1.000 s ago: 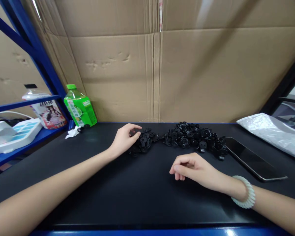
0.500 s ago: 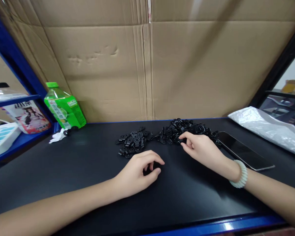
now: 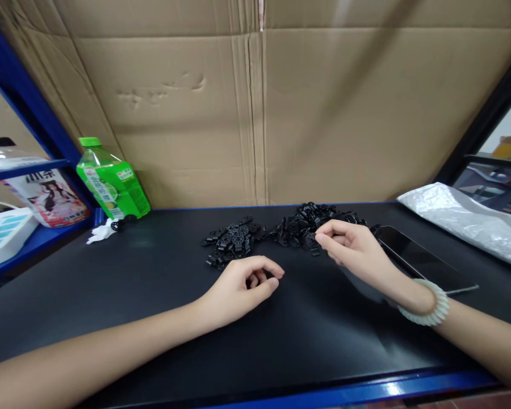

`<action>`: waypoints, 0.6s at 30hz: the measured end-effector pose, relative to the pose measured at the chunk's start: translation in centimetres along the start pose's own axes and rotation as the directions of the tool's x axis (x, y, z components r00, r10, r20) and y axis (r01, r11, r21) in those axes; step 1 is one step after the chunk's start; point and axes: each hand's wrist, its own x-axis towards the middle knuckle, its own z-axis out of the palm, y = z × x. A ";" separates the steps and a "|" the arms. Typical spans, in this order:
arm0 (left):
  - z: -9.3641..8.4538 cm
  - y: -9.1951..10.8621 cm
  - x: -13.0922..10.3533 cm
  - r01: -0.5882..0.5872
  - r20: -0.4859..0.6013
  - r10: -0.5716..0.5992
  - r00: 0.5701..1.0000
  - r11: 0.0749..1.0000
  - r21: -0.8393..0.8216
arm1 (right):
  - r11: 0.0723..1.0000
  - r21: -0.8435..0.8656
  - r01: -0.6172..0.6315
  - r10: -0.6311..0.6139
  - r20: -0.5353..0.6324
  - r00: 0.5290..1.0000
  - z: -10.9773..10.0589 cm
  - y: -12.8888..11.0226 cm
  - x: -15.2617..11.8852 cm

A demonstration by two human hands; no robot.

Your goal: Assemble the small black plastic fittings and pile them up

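Closest to me runs the blue front edge [image 3: 392, 389], then the black worktop [image 3: 323, 341] opens out. The bracelet [image 3: 436, 304] circles my right wrist, pale and ribbed. Here's my left hand [image 3: 238, 289], low over the surface, loosely curled, its grip narrow; whether thumb and forefinger actually meet, I can't tell from here, and I see nothing in it. It sits just in front of the smaller heap [image 3: 235, 238] of black perforated parts, covering a bit of its near edge.

Over to my right hand [image 3: 360, 250], right up against the larger heap [image 3: 300, 224] of black parts. The grip is a tight pinch with a black disc right at the fingertips, but held or merely lying behind them, I can't tell. That hand blocks my look at the heap's right end.

Just right of it lies the phone [image 3: 426, 258], dark screen up, and beyond that the silvery bag [image 3: 464, 216] takes up the far right corner. Far left: a crumpled white scrap [image 3: 102, 232] by the green bottle [image 3: 128, 190], with a second bottle [image 3: 55, 199] on the blue shelf beside it. Cardboard [image 3: 174, 147] walls off the back.
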 end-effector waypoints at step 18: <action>0.9 0.3 -0.2 0.123 -0.033 -0.143 0.989 0.932 -0.341 | 0.961 0.231 -0.152 0.084 0.281 0.956 3.3 -0.2 -2.2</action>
